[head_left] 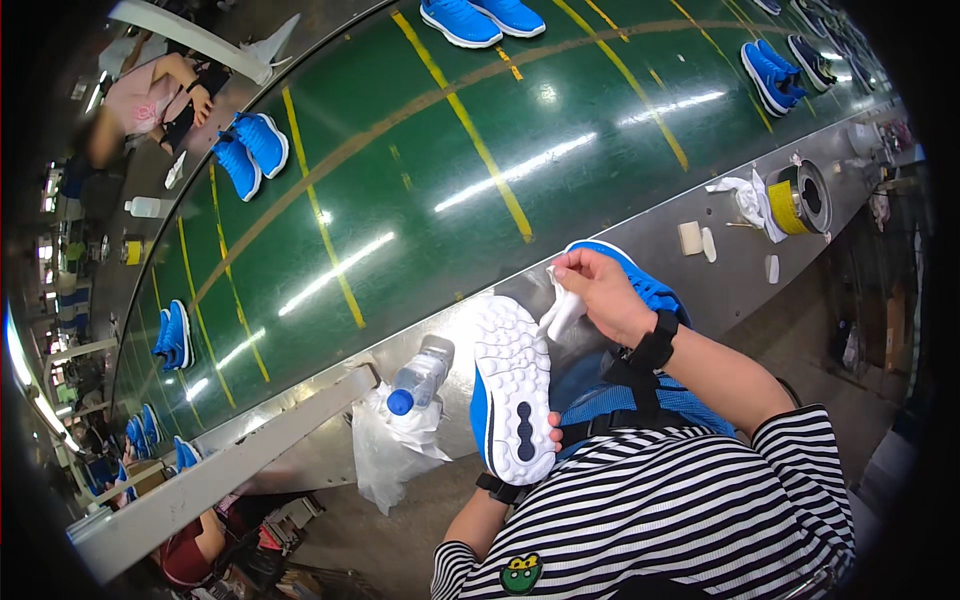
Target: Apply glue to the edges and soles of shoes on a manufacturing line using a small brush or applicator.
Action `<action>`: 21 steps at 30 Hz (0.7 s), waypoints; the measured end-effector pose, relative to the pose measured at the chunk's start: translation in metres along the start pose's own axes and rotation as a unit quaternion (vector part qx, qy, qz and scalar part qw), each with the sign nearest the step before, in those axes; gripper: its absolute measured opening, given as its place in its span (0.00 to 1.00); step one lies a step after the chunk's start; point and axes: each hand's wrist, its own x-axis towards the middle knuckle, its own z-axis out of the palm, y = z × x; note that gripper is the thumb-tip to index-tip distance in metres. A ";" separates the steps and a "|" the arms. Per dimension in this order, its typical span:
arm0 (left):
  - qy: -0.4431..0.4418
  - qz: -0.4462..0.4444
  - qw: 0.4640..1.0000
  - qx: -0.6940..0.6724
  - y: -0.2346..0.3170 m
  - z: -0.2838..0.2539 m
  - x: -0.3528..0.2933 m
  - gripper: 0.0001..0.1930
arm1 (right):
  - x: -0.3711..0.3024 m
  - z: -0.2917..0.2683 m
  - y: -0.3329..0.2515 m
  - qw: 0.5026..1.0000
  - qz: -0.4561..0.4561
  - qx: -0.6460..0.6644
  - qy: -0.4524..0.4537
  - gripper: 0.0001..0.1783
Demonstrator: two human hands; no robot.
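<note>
My left hand (556,432) is closed round the heel end of a blue sneaker (519,395), mostly hidden behind it with only fingertips showing at its edge. The sneaker's knobbly white sole, with a dark inset toward the heel, faces up. My right hand (606,298) pinches a crumpled white cloth (563,308) just beside the toe end of that sole. Whether the cloth touches the sole I cannot tell. Behind my right hand and wrist lies a second blue sneaker (655,290) on the metal ledge, partly covered.
A green conveyor belt (360,220) with yellow lines carries several blue sneakers. On the metal ledge (735,285) are a plastic bottle (422,372), white pads (690,238) and a round tin (802,198). A metal bar (230,465) crosses at left. Another person (150,100) sits across the belt.
</note>
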 end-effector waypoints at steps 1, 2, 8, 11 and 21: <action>-0.010 -0.001 1.000 -0.005 -0.002 0.001 -0.002 0.26 | -0.002 0.000 -0.007 1.000 -0.009 0.005 -0.013 0.05; -0.011 0.000 1.000 -0.002 -0.003 0.002 -0.003 0.26 | -0.003 -0.001 -0.008 1.000 -0.011 0.006 -0.016 0.05; -0.074 0.005 0.997 -0.003 -0.004 0.018 -0.003 0.26 | -0.025 -0.005 -0.003 0.989 -0.092 -0.105 -0.039 0.03; -0.098 -0.008 0.995 0.021 -0.004 0.026 0.004 0.26 | -0.029 0.004 0.011 0.986 -0.104 -0.120 -0.052 0.03; -0.037 0.084 0.992 0.092 0.009 0.004 0.040 0.23 | -0.069 0.016 0.025 0.991 0.029 -0.025 -0.125 0.04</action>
